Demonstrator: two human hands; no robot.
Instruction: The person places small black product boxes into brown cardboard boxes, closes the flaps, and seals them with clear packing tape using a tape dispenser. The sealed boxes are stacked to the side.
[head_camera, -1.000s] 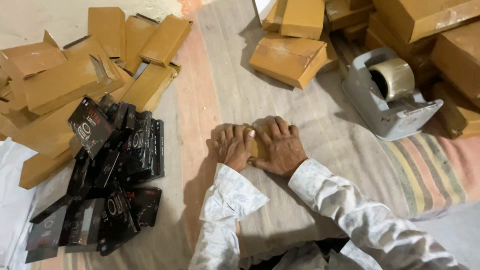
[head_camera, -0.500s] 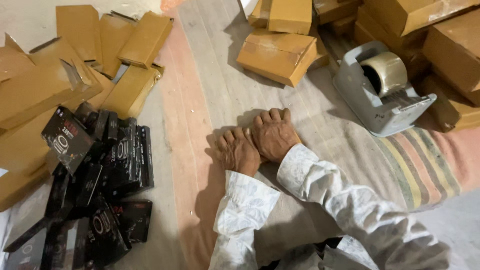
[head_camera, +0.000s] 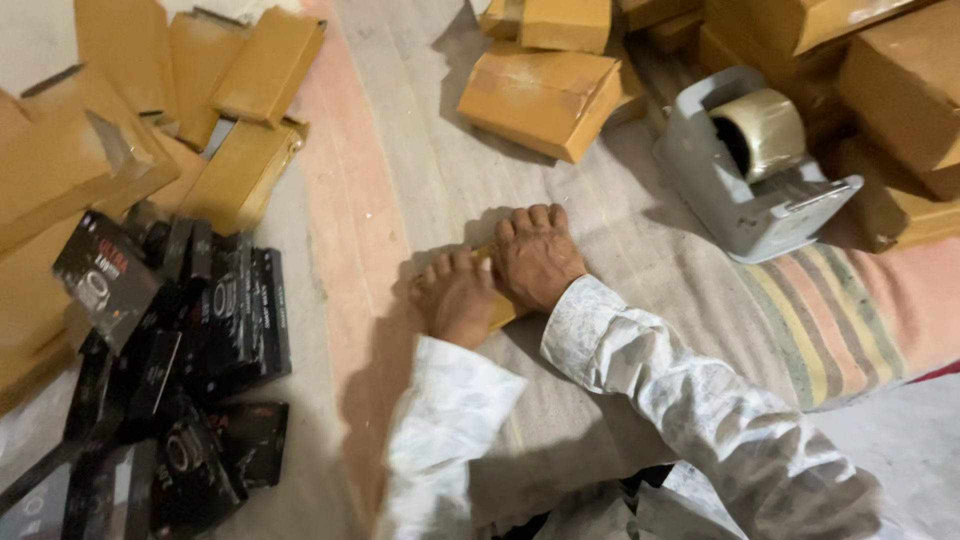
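My left hand (head_camera: 455, 297) and my right hand (head_camera: 536, 258) lie palm down side by side on a small yellow-brown cardboard piece (head_camera: 500, 312) that rests on the grey cloth (head_camera: 420, 150). The hands cover most of that piece; only a sliver shows between and below them. Both arms wear white patterned sleeves. Whether the fingers grip the piece or only press on it cannot be seen.
A grey tape dispenser (head_camera: 748, 170) with a roll of clear tape stands at the right. Closed brown boxes (head_camera: 545, 100) lie behind the hands and at the top right. Flat brown cartons (head_camera: 240, 110) and a heap of black product boxes (head_camera: 180, 340) lie at the left.
The view has shifted, so everything sits more to the left and lower. My hands stay pressed together on the small cardboard piece, the right one now slightly ahead of the left.
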